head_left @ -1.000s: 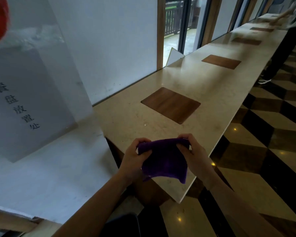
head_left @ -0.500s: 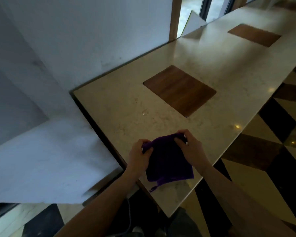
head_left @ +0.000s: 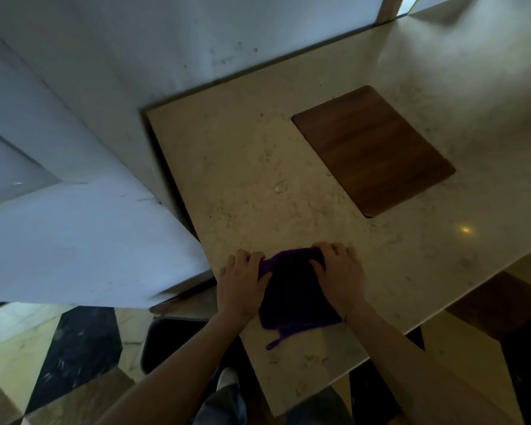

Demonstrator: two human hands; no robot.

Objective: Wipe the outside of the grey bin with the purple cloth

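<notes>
The purple cloth (head_left: 292,297) lies folded on the beige stone counter (head_left: 258,185), near its front corner, with a small loop hanging toward me. My left hand (head_left: 241,283) grips its left edge. My right hand (head_left: 339,276) presses on its right edge and top. Below the counter's corner, by my left forearm, a dark grey bin (head_left: 169,342) shows its rim and dark inside; most of it is hidden by my arm and the counter.
A brown wooden panel (head_left: 373,148) is set into the counter beyond the cloth. A white marble block (head_left: 83,240) and white wall stand to the left. Patterned black and cream floor tiles (head_left: 59,357) lie below. My shoe and trouser leg show at the bottom.
My view has tilted down and moved closer, bringing the bin and floor into sight. Both hands have lowered the cloth from the air onto the counter and keep hold of it.
</notes>
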